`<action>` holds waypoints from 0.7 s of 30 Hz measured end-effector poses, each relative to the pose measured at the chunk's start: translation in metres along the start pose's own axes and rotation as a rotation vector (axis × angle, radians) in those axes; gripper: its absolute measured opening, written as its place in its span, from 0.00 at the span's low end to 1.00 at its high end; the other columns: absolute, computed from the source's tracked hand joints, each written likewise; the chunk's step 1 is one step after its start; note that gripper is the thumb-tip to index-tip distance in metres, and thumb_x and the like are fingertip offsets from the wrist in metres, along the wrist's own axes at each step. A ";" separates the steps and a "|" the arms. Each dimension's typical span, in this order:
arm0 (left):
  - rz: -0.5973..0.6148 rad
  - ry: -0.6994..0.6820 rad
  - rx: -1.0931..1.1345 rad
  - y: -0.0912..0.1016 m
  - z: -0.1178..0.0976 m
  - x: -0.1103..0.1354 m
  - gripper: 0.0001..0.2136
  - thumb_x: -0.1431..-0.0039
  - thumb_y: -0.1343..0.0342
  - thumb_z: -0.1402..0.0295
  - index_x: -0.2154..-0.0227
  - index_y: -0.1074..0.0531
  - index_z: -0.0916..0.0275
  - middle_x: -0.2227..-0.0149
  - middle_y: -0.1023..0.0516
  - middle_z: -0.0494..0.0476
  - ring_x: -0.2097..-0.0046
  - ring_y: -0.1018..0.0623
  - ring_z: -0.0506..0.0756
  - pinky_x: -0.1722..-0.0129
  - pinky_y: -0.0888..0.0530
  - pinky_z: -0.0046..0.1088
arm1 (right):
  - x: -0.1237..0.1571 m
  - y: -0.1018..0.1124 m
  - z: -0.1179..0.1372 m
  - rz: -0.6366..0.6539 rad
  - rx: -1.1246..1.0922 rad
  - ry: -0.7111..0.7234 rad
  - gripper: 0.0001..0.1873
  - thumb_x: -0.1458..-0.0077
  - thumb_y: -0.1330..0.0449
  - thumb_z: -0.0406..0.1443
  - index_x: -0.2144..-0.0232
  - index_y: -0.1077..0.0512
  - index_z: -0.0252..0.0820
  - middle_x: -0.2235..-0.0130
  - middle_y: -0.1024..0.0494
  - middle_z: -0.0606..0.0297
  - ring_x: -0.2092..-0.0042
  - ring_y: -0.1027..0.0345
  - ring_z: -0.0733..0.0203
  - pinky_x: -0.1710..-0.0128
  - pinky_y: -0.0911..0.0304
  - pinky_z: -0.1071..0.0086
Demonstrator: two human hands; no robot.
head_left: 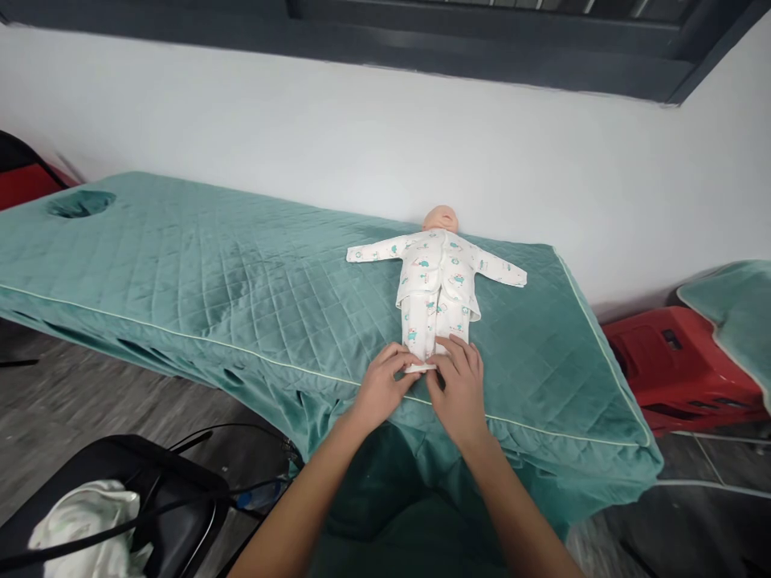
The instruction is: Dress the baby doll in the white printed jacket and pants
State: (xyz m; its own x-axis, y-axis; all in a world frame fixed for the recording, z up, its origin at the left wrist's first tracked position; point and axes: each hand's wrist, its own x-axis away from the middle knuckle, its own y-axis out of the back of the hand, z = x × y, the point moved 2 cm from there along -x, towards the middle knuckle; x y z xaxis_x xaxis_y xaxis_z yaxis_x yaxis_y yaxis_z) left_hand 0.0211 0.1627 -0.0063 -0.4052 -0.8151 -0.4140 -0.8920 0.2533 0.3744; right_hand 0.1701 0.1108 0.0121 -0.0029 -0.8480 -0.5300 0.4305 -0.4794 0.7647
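Observation:
A baby doll [439, 219] lies on its back on a teal quilted massage bed [241, 297], dressed in a white printed suit [438, 277] with the sleeves spread out. Both my hands are at the doll's feet near the bed's front edge. My left hand [382, 385] pinches the bottom hem of the left trouser leg. My right hand [463, 385] rests over the right trouser cuff with fingers curled on the fabric. The doll's feet are hidden under my fingers.
A white wall runs behind the bed. A face hole [81, 203] is at the bed's left end. A black chair [150, 498] with white cloth [90, 522] and cables stands lower left. A red stool [675, 365] and another teal bed [738, 309] are at right.

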 end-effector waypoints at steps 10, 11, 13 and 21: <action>-0.109 -0.291 -0.368 -0.013 0.008 0.028 0.09 0.35 0.51 0.75 0.59 0.25 0.61 0.62 0.26 0.59 0.59 0.27 0.54 0.58 0.28 0.33 | 0.022 -0.008 0.001 0.035 0.017 0.013 0.12 0.40 0.47 0.28 0.60 0.28 0.45 0.45 0.27 0.58 0.39 0.41 0.49 0.37 0.50 0.43; -0.103 -0.278 -0.375 -0.013 0.008 0.029 0.10 0.35 0.51 0.75 0.58 0.26 0.61 0.61 0.26 0.59 0.58 0.27 0.54 0.58 0.27 0.33 | 0.024 -0.008 0.000 0.044 0.023 0.016 0.13 0.40 0.47 0.27 0.58 0.28 0.45 0.44 0.28 0.58 0.38 0.41 0.48 0.37 0.50 0.43; -0.090 -0.246 -0.368 -0.009 0.008 0.033 0.10 0.34 0.50 0.75 0.57 0.26 0.60 0.60 0.25 0.59 0.57 0.26 0.54 0.56 0.27 0.33 | 0.028 -0.004 -0.002 0.043 0.025 0.017 0.15 0.40 0.48 0.26 0.56 0.28 0.46 0.43 0.29 0.57 0.38 0.42 0.48 0.37 0.49 0.42; -0.118 0.114 -0.350 0.040 0.009 0.176 0.09 0.36 0.49 0.68 0.64 0.23 0.55 0.63 0.20 0.56 0.58 0.19 0.54 0.57 0.21 0.29 | 0.086 0.028 -0.016 0.129 -0.094 0.053 0.14 0.38 0.49 0.28 0.55 0.29 0.46 0.41 0.32 0.55 0.40 0.37 0.49 0.45 0.35 0.49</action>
State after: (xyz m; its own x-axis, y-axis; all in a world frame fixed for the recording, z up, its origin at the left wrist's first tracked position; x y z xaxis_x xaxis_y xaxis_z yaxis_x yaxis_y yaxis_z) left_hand -0.0877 0.0345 -0.0713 -0.2619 -0.8856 -0.3836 -0.8009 -0.0224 0.5984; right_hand 0.1960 0.0282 -0.0183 0.1048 -0.8868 -0.4501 0.5070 -0.3417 0.7913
